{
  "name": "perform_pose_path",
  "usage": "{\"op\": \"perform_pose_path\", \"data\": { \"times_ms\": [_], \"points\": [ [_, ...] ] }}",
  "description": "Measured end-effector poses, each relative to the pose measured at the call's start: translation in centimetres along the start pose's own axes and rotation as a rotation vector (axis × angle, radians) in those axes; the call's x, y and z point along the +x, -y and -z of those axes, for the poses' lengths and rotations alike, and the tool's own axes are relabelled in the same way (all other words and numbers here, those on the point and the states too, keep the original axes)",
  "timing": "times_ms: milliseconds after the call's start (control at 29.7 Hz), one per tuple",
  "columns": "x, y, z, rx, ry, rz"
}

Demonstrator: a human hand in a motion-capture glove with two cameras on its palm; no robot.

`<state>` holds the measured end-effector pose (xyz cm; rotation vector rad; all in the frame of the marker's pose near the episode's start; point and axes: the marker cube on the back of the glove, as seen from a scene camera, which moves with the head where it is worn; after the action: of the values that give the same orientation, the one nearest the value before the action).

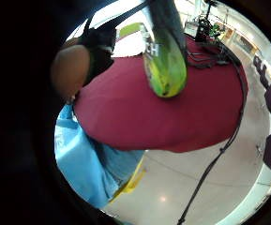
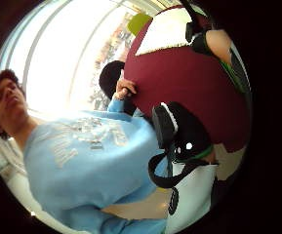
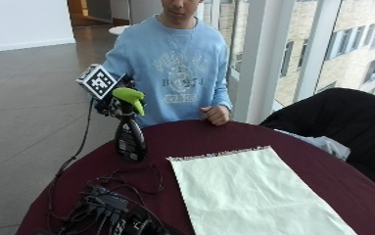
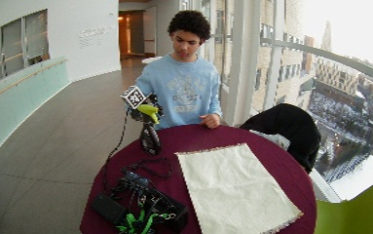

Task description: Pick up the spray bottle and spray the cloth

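Observation:
A black spray bottle (image 3: 129, 138) with a green trigger head stands at the left side of the round maroon table (image 3: 193, 134); whether its base still touches the tabletop is unclear. My gloved right hand (image 3: 111, 104) is at its neck just under the green head, fingers curled round it. In the little finger side palm view the bottle (image 1: 165, 61) runs close along the palm, above the table. A pale cream cloth (image 3: 252, 191) lies flat in the middle of the table, to the right of the bottle. The person's bare left hand (image 3: 215, 115) rests on the far edge.
A tangle of black cables and a black box (image 3: 108, 210) lie on the table's near left, in front of the bottle. A black jacket (image 3: 343, 122) hangs over a chair at the right. A green chair (image 4: 361, 209) stands beyond the table.

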<state>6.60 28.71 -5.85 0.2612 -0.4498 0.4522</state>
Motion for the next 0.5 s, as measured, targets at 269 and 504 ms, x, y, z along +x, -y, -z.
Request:
{"op": "perform_pose_path", "data": {
  "times_ms": [269,504],
  "points": [
    [3.8,1.8,1.7,0.231,0.216,-0.062],
    [7.2,0.8,2.9,0.125,0.444,-0.106]
  ]
}}
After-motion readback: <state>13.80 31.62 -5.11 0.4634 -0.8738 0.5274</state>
